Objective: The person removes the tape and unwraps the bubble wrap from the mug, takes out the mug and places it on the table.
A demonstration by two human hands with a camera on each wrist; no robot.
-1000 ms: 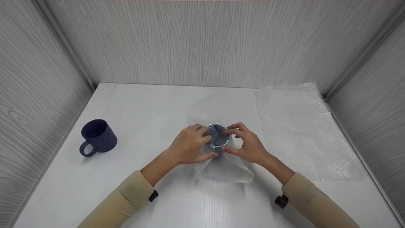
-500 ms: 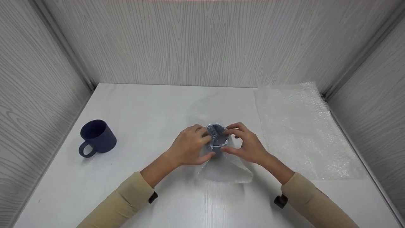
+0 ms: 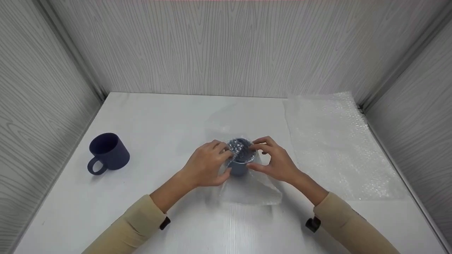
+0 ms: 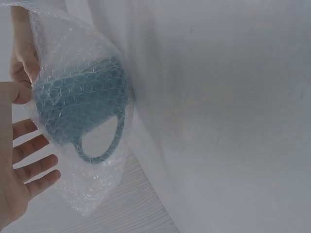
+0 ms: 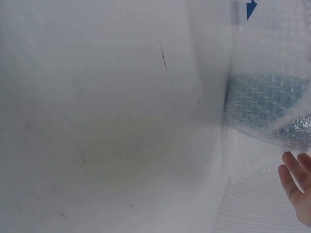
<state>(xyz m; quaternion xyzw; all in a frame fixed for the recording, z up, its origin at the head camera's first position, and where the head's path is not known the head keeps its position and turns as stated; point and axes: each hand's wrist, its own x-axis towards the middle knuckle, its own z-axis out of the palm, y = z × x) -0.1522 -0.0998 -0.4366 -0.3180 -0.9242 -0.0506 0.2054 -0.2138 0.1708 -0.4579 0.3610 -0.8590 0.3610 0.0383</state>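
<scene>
A blue-grey mug (image 3: 238,170) stands at the table's middle, wrapped in clear bubble wrap (image 3: 252,194) that is folded into its mouth. Through the wrap, the left wrist view shows the mug's handle (image 4: 99,158). My left hand (image 3: 208,164) is at the left of the rim, its fingers spread and fairly straight in the left wrist view, with the thumb (image 4: 19,92) by the rim. My right hand (image 3: 277,162) holds the wrapped rim from the right, thumb at the front and fingers at the far side. Part of the mug's inside is hidden by wrap.
A dark blue mug (image 3: 109,151) rests on the white table (image 3: 152,116) at the left. A flat sheet of bubble wrap (image 3: 339,151) covers the right side of the table. Grey wood-grain panels (image 3: 212,49) enclose the back and both sides.
My left hand has shifted slightly left and its thumb has drawn away from the mug's front, uncovering more of the mug. The right hand stays at the rim.
</scene>
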